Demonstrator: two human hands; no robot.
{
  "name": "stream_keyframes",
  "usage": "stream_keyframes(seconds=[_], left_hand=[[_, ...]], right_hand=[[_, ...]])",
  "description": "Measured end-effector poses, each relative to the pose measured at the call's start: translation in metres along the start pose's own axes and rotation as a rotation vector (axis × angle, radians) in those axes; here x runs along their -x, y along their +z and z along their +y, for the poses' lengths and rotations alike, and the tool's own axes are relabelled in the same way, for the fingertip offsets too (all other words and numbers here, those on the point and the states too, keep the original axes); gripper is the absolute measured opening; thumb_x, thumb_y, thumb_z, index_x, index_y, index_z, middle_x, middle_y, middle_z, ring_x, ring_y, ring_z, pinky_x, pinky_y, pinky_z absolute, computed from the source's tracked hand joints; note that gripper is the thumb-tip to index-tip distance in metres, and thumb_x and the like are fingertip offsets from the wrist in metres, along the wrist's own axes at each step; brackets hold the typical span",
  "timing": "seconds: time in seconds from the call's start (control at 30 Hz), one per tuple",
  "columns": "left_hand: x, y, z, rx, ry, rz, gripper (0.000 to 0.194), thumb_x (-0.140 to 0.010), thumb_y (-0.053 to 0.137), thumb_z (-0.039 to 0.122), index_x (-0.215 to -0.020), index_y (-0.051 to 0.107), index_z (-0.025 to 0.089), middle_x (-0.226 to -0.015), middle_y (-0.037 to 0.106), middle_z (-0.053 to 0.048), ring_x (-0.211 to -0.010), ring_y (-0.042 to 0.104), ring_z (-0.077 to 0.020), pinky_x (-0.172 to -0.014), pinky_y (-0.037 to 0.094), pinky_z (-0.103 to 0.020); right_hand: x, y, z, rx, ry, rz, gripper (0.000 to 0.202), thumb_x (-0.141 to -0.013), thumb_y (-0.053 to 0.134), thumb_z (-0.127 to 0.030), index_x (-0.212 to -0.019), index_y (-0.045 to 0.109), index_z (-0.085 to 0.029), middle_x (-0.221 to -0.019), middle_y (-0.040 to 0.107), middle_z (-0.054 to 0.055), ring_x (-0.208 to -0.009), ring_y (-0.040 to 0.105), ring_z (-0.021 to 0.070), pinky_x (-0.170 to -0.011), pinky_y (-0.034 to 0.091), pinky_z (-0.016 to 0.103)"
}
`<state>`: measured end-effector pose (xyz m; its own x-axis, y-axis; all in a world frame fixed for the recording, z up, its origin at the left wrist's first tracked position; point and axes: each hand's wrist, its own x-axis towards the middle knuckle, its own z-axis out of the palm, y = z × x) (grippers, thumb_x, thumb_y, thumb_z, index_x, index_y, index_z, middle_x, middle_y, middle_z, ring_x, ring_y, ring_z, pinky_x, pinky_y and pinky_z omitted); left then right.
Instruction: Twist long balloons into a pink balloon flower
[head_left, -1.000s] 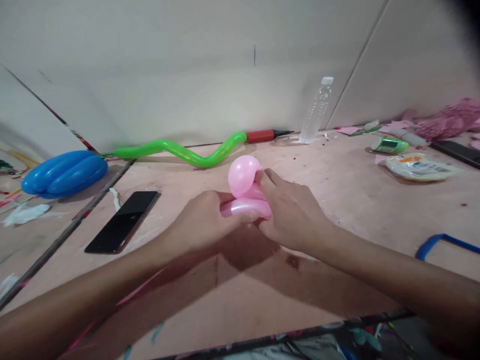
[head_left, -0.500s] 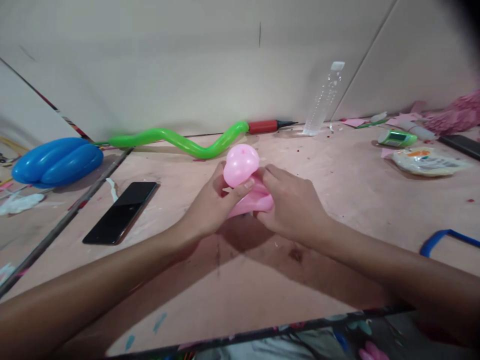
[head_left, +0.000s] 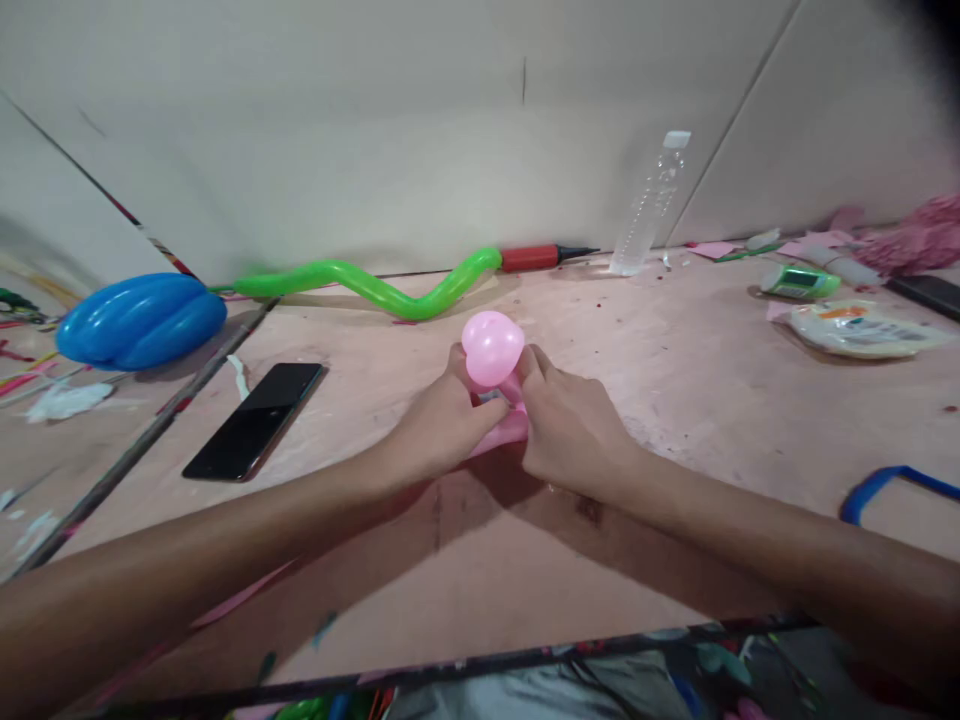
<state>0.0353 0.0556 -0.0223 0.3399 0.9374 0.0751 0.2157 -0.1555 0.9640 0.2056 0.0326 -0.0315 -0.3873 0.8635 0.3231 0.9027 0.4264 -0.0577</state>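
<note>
— Quick, hands?
— Both on the pink balloon (head_left: 493,347), centre of the worktop (head_left: 675,400). Left hand (head_left: 439,425) at 9 o'clock of it, right hand (head_left: 566,430) at 3, fingers of both pinching the folded part under the round bubble.
— Around it?
— Black phone (head_left: 255,420) at 9 o'clock, green balloon (head_left: 375,288) at 11, blue balloon (head_left: 141,320) far at 9, clear bottle (head_left: 649,205) at 1.
</note>
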Motion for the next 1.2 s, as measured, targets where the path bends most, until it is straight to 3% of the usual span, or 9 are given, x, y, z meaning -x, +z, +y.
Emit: stream_keyframes(seconds=[0.13, 0.27, 0.33, 0.43, 0.63, 0.8, 1.03, 1.2], left_hand=[[0.009, 0.001, 0.002, 0.079, -0.060, -0.022, 0.068, -0.069, 0.081, 0.022, -0.129, 0.048, 0.020, -0.122, 0.064, -0.010, -0.112, 0.062, -0.0293, -0.100, 0.049, -0.047], [0.007, -0.003, 0.005, 0.208, 0.011, 0.027, 0.069, -0.076, 0.081, 0.034, -0.135, 0.047, 0.023, -0.129, 0.061, -0.007, -0.118, 0.059, -0.0258, -0.100, 0.050, -0.041], [0.005, -0.003, 0.005, 0.186, 0.054, 0.054, 0.064, -0.079, 0.079, 0.041, -0.133, 0.049, 0.022, -0.128, 0.061, -0.007, -0.116, 0.060, -0.0245, -0.098, 0.050, -0.038], [0.003, -0.001, 0.003, 0.077, 0.087, 0.062, 0.059, -0.079, 0.078, 0.049, -0.125, 0.053, 0.021, -0.119, 0.063, -0.006, -0.110, 0.061, -0.0236, -0.095, 0.049, -0.038], [0.008, 0.006, 0.004, -0.049, 0.090, 0.162, 0.036, -0.087, 0.067, 0.041, -0.114, 0.056, 0.020, -0.108, 0.064, -0.002, -0.100, 0.061, -0.0204, -0.090, 0.049, -0.035], [0.012, 0.007, 0.004, -0.010, 0.170, 0.198, 0.049, -0.075, 0.075, 0.036, -0.115, 0.051, 0.019, -0.108, 0.060, -0.002, -0.095, 0.059, -0.0193, -0.083, 0.050, -0.032], [0.010, 0.004, 0.003, -0.009, 0.138, 0.175, 0.047, -0.080, 0.071, 0.036, -0.119, 0.049, 0.020, -0.114, 0.060, -0.003, -0.103, 0.060, -0.0209, -0.091, 0.050, -0.035], [0.008, 0.000, 0.007, -0.068, 0.063, -0.001, 0.054, -0.073, 0.080, 0.037, -0.117, 0.055, 0.019, -0.111, 0.064, -0.004, -0.099, 0.063, -0.0224, -0.084, 0.053, -0.034]], right_hand=[[0.001, 0.000, 0.000, -0.026, -0.057, -0.007, 0.041, -0.076, 0.059, -0.021, -0.116, 0.052, -0.017, -0.104, 0.068, 0.007, -0.073, 0.064, 0.0221, -0.054, 0.033, 0.034], [0.002, -0.002, -0.002, -0.002, -0.109, 0.005, 0.037, -0.070, 0.056, -0.011, -0.106, 0.063, -0.016, -0.098, 0.071, 0.008, -0.084, 0.066, 0.0241, -0.060, 0.038, 0.034], [0.002, -0.003, -0.005, 0.001, -0.130, 0.019, 0.043, -0.067, 0.054, -0.009, -0.109, 0.066, -0.015, -0.101, 0.073, 0.009, -0.088, 0.066, 0.0245, -0.063, 0.040, 0.034], [0.003, -0.004, -0.008, -0.026, -0.098, 0.025, 0.034, -0.068, 0.054, -0.011, -0.099, 0.070, -0.016, -0.096, 0.074, 0.009, -0.084, 0.066, 0.0236, -0.064, 0.040, 0.033], [0.005, -0.009, -0.005, -0.116, -0.074, -0.012, 0.032, -0.065, 0.054, -0.016, -0.092, 0.072, -0.017, -0.088, 0.074, 0.008, -0.068, 0.061, 0.0212, -0.059, 0.032, 0.033], [0.002, -0.018, -0.002, -0.277, 0.014, -0.032, 0.007, -0.068, 0.054, -0.020, -0.070, 0.061, -0.019, -0.072, 0.066, 0.003, -0.060, 0.051, 0.0159, -0.056, 0.028, 0.029], [-0.002, -0.024, -0.001, -0.305, 0.047, -0.112, 0.008, -0.069, 0.055, -0.026, -0.065, 0.054, -0.019, -0.065, 0.058, 0.002, -0.057, 0.038, 0.0135, -0.056, 0.025, 0.029], [0.002, -0.020, 0.001, -0.396, 0.090, -0.146, 0.010, -0.069, 0.055, -0.026, -0.061, 0.052, -0.020, -0.060, 0.055, 0.000, -0.053, 0.039, 0.0122, -0.052, 0.025, 0.029]])
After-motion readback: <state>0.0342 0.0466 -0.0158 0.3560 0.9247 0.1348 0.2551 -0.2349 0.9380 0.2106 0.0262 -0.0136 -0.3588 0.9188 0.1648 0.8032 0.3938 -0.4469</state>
